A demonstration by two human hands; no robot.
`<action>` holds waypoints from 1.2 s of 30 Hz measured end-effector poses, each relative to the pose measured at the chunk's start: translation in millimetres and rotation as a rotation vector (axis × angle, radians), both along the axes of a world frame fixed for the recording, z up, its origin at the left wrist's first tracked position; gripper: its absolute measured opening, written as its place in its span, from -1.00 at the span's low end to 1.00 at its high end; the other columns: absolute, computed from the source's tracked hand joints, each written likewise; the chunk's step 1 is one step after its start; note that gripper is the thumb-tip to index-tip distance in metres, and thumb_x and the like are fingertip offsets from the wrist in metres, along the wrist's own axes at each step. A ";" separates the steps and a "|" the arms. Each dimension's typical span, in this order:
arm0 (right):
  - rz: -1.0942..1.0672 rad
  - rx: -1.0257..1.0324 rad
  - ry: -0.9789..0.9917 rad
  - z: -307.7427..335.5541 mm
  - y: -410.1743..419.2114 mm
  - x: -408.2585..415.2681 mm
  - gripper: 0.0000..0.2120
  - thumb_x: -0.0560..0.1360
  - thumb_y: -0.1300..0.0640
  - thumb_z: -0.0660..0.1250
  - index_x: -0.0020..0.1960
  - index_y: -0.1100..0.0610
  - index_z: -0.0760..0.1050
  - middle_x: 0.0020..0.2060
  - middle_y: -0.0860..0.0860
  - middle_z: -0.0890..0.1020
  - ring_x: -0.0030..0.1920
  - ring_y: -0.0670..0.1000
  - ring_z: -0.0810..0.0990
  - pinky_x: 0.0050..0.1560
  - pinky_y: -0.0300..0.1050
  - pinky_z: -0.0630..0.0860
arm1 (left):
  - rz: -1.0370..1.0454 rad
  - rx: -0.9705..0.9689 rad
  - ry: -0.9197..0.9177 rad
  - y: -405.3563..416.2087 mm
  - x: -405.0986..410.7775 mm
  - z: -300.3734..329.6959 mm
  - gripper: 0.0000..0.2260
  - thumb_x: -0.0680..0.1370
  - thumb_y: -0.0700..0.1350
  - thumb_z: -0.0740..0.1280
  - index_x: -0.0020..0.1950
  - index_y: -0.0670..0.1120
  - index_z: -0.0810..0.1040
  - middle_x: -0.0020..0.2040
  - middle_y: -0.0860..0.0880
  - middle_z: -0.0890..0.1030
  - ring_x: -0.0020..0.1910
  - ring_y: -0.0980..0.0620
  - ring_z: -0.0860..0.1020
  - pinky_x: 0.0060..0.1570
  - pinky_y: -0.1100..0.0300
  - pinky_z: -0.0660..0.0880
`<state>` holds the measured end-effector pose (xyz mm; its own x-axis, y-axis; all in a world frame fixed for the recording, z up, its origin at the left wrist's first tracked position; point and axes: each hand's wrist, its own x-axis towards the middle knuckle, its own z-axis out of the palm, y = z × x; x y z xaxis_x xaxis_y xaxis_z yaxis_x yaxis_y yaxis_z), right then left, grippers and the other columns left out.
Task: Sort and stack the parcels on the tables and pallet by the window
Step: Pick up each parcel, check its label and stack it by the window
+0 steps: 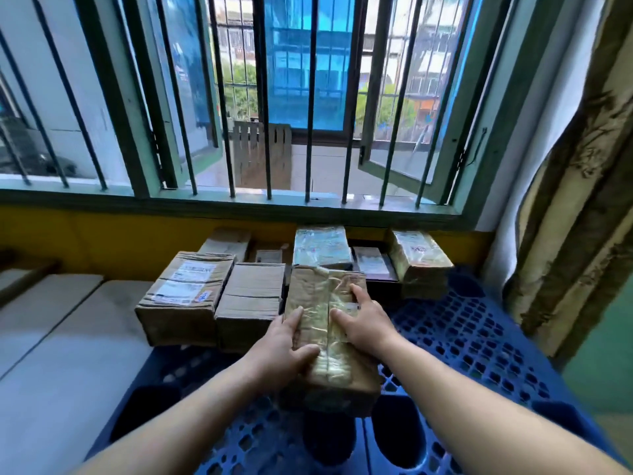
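— Head view, what sits in the middle?

— A long taped parcel (325, 334), brown cardboard wrapped in shiny clear tape, lying lengthwise on the blue pallet (479, 337). Its far end is just beside the other boxes; its near end points toward the person.

— And the hands?

— Both are on it. The left hand (284, 347) grips the left edge, thumb curled over the top and fingers along the side. The right hand (363, 320) lies on the top right, fingers fairly straight and pressing flat toward the far end, thumb spread across the tape. The two hands are apart, one to each side of the taped seam.

— What is around it?

— To its left, touching one another, a plain carton (251, 299) and then a labelled carton (185, 296) with white shipping labels on top. Behind, near the yellow wall (102, 241), stands a taller tape-wrapped parcel (322, 248), and a second wrapped parcel (419, 258) at the right. Between those two is a dark box (373, 265). Smaller cartons sit behind the plain one.

— Farther out?

— Pale grey tables (68, 337) adjoin the pallet at left. Above is a barred window (274, 97), with a worn curtain (575, 200) at right.
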<state>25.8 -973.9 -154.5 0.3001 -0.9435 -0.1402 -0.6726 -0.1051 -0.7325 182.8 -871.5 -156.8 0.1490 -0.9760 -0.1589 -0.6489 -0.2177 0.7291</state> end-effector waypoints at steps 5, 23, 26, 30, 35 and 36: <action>0.067 0.067 0.047 -21.6 -17.6 6.5 -0.29 0.54 -0.17 0.32 0.58 -0.08 0.10 0.41 0.11 0.37 0.34 0.13 0.44 0.31 -0.06 0.36 | 0.071 0.122 -0.065 -7.4 -3.6 -15.7 -0.28 0.54 0.09 0.34 0.58 -0.02 0.04 0.48 -0.08 0.23 0.44 -0.01 0.28 0.43 0.20 0.17; 0.059 0.096 0.125 -46.8 -53.7 38.8 -0.33 0.55 -0.16 0.26 0.57 -0.13 0.05 0.39 0.10 0.30 0.30 0.18 0.44 0.25 0.03 0.40 | -0.045 0.091 -0.865 -42.0 23.6 -8.6 -0.46 0.54 0.22 0.20 0.46 0.03 0.28 0.35 -0.10 0.28 0.38 -0.12 0.21 0.37 0.02 0.20; 0.053 0.099 0.153 -46.6 -63.1 47.3 -0.32 0.55 -0.18 0.24 0.58 -0.15 0.02 0.40 0.10 0.27 0.30 0.18 0.45 0.27 0.05 0.41 | -0.027 0.058 -0.904 -47.1 31.0 -11.4 -0.39 0.53 0.28 0.18 0.52 0.12 0.11 0.33 -0.05 0.18 0.37 -0.08 0.14 0.38 0.03 0.12; 0.059 0.083 0.209 -47.4 -72.2 52.7 -0.31 0.55 -0.20 0.24 0.58 -0.16 0.01 0.39 0.11 0.28 0.30 0.17 0.45 0.27 0.04 0.42 | -0.038 -0.036 -0.817 -53.5 39.6 -12.7 -0.35 0.53 0.22 0.24 0.54 0.08 0.08 0.32 -0.05 0.25 0.33 -0.05 0.27 0.33 0.10 0.25; 0.056 0.060 0.231 -48.7 -73.9 54.2 -0.31 0.54 -0.21 0.23 0.58 -0.17 0.02 0.36 0.10 0.31 0.26 0.16 0.48 0.21 0.01 0.45 | -0.037 -0.109 -0.670 -49.5 39.7 -16.5 -0.46 0.56 0.14 0.24 0.50 0.06 0.20 0.35 -0.01 0.44 0.30 -0.02 0.44 0.26 0.10 0.37; 0.058 0.060 0.235 -48.4 -73.6 54.6 -0.31 0.54 -0.21 0.23 0.58 -0.17 0.01 0.37 0.11 0.31 0.26 0.16 0.48 0.20 0.01 0.45 | -0.042 -0.081 -0.662 -47.3 38.7 -18.6 -0.47 0.56 0.13 0.23 0.50 0.05 0.21 0.35 -0.01 0.45 0.30 -0.02 0.44 0.26 0.09 0.38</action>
